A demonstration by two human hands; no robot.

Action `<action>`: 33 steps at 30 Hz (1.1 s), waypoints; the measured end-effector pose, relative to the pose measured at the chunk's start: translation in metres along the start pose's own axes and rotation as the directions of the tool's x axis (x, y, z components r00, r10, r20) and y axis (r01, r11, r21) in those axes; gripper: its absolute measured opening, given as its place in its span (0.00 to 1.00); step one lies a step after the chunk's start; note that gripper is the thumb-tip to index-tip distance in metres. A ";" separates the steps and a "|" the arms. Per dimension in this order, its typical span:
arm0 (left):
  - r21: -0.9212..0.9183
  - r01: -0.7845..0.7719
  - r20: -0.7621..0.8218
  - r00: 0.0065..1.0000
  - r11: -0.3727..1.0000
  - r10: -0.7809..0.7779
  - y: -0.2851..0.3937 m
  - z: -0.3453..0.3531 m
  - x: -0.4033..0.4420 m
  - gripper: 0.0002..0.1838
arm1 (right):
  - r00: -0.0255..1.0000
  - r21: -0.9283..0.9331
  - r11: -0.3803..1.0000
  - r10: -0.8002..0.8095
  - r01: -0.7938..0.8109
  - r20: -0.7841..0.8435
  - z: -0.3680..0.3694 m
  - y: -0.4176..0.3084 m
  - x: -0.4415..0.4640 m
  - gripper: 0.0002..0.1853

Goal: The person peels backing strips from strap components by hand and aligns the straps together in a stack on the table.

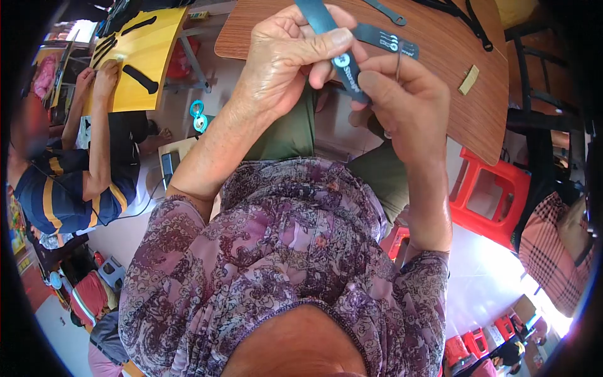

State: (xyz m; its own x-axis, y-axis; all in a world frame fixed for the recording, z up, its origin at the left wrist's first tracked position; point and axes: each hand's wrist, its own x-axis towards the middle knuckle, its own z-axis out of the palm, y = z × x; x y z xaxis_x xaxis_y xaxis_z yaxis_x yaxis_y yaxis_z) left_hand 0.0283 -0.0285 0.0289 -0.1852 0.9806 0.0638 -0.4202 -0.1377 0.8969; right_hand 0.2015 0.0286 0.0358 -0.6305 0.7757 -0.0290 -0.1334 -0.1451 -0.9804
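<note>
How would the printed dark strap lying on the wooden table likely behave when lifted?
The printed strap looks thin and narrow, so probably light and bendable. The similar held strap runs fairly straight between the left hand and right hand, so some stiffness is possible. Lying flat, it seems unlikely to roll.

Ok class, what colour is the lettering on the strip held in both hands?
The lettering on the strip is white, best seen in the head view.
</note>
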 end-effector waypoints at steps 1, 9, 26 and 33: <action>-0.015 -0.019 0.030 0.999 1.000 0.020 -0.002 0.001 0.000 0.17 | 0.995 0.108 0.990 0.083 -0.090 0.063 -0.007 -0.004 0.003 0.05; -0.176 0.058 0.053 0.997 0.983 -0.049 -0.014 -0.005 0.004 0.18 | 0.983 0.308 0.935 0.153 -0.177 0.101 -0.005 0.002 0.005 0.09; -0.169 0.085 -0.039 0.995 0.982 -0.093 -0.015 0.001 0.004 0.14 | 1.000 0.126 0.992 0.017 -0.020 0.027 -0.002 0.013 0.000 0.10; -0.202 0.087 -0.009 0.996 0.976 -0.091 -0.021 -0.001 0.003 0.14 | 0.998 0.195 0.979 0.048 -0.057 0.050 -0.003 0.011 -0.001 0.09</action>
State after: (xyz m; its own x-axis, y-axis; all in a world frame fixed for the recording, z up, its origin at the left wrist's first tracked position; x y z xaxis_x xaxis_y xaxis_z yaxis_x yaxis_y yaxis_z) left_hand 0.0360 -0.0223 0.0097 -0.1547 0.9877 -0.0221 -0.6052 -0.0770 0.7924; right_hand 0.2030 0.0285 0.0242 -0.6734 0.7363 -0.0661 -0.2438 -0.3056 -0.9204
